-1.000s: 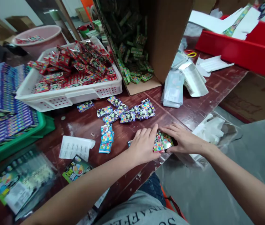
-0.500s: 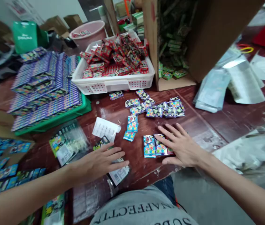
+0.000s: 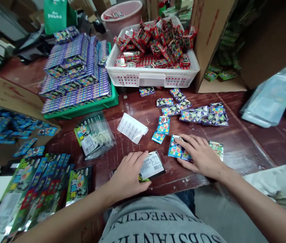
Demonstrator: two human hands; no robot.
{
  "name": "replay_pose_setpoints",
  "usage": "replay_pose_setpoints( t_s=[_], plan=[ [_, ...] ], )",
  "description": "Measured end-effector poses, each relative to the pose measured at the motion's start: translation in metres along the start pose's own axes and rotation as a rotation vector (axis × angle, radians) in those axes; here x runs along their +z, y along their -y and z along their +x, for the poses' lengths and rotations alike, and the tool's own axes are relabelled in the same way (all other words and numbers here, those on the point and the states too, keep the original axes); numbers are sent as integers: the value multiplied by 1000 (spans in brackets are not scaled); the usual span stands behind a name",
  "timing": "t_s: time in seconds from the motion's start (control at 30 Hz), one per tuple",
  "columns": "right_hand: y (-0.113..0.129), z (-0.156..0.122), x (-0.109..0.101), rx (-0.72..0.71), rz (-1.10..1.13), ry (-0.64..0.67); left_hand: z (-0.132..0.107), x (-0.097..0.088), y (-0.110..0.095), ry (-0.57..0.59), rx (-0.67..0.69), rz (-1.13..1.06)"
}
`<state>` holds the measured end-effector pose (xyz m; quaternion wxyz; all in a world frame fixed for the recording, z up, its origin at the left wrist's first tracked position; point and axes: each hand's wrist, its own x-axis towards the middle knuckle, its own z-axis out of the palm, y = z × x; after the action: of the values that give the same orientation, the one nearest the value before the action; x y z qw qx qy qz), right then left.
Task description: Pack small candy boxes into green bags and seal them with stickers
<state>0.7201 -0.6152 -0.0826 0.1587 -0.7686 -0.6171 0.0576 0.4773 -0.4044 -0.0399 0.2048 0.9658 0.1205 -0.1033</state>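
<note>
Our left hand has left the little packets and now curls its fingers around the edge of the clear barcode-labelled pouch at the table's near edge (half a second ago it lay flat and spread). Our right hand stays put, fingers loose and flat on the gathered packets just beside the pouch. We judge that gathering has given way to handling the pouch.

Clear bag, barcode label up; colourful packets in flat row just right.
</note>
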Motion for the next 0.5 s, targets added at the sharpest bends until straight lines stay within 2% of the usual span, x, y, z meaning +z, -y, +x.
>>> replay_pose_setpoints(
  t_s=[0.17, 0.27, 0.37, 0.5],
  plan=[
    [16, 3, 1, -172, 81, 144, 4, 6, -3, -77, 15, -58],
    [22, 4, 2, -239, 118, 212, 8, 6, 1, -69, 65, -58],
    [24, 6, 2, -240, 148, 238, 14, 4, 5, -42, 127, -61],
    [14, 3, -8, -186, 133, 180, 20, 1, 6, -10, 144, -48]
  ],
)
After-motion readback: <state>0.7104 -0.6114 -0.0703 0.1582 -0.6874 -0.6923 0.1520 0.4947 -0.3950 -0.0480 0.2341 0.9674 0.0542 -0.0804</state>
